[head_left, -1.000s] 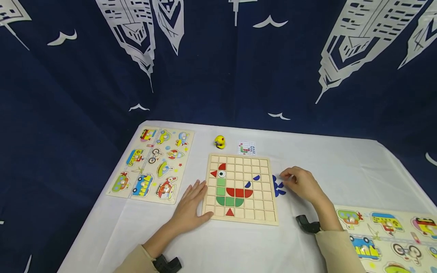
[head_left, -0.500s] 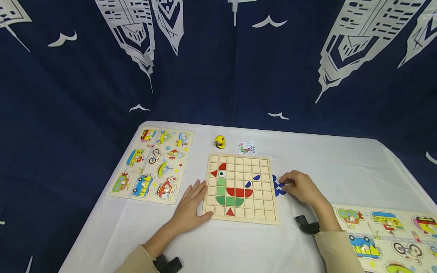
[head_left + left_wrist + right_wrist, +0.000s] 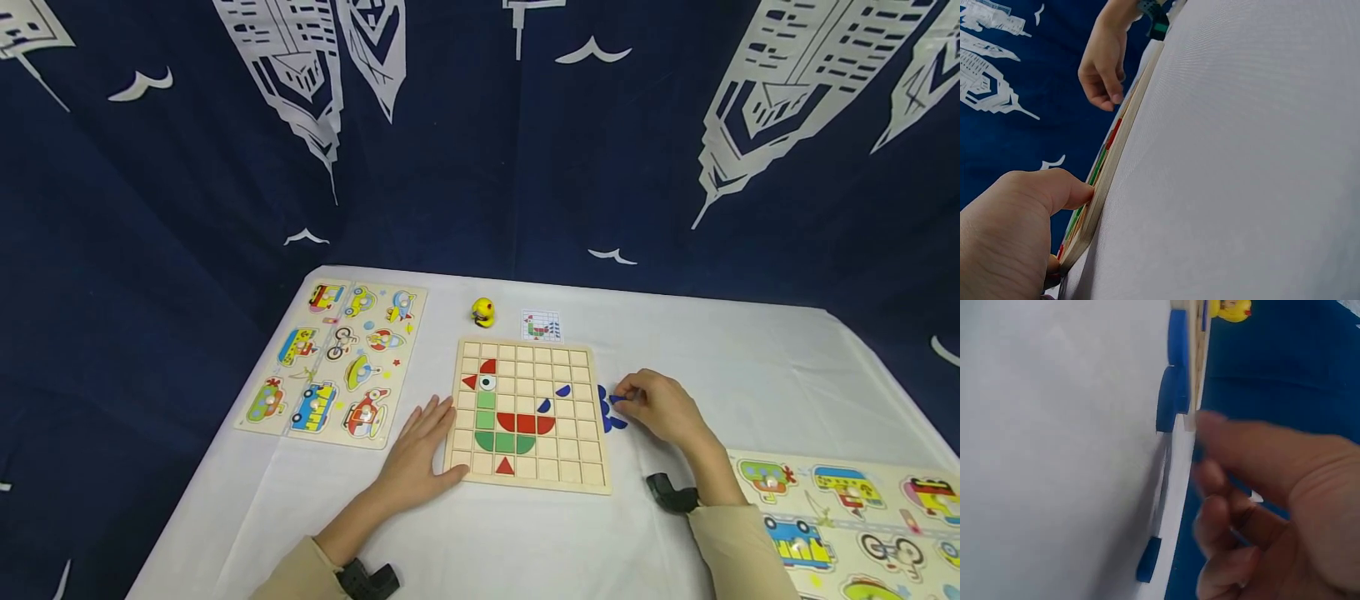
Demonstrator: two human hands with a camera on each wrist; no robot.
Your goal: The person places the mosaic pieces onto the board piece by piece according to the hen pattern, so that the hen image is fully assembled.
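Observation:
A wooden grid board (image 3: 570,358) lies on the white table, with red, green and blue pieces forming a bird. My left hand (image 3: 416,467) rests along its left side with fingers extended; in the left wrist view the thumb (image 3: 1069,190) presses the edge. Right of the board, my right hand (image 3: 663,408) pinches a small blue half-round piece (image 3: 617,399) between thumb and index finger. Several more blue pieces (image 3: 604,408) lie against the board's right edge; the right wrist view shows them (image 3: 1178,337) beside the board, with another blue piece (image 3: 1147,559) apart.
A pattern card (image 3: 542,326) and a yellow toy duck (image 3: 483,312) are behind the board. Vehicle puzzle boards lie at the left (image 3: 382,317) and the lower right (image 3: 840,508). A dark blue printed curtain (image 3: 465,192) hangs behind the table.
My right hand has moved down slightly to the blue pieces, and one now shows at its fingertips, lifted from the group. My left hand stays at the board's edge.

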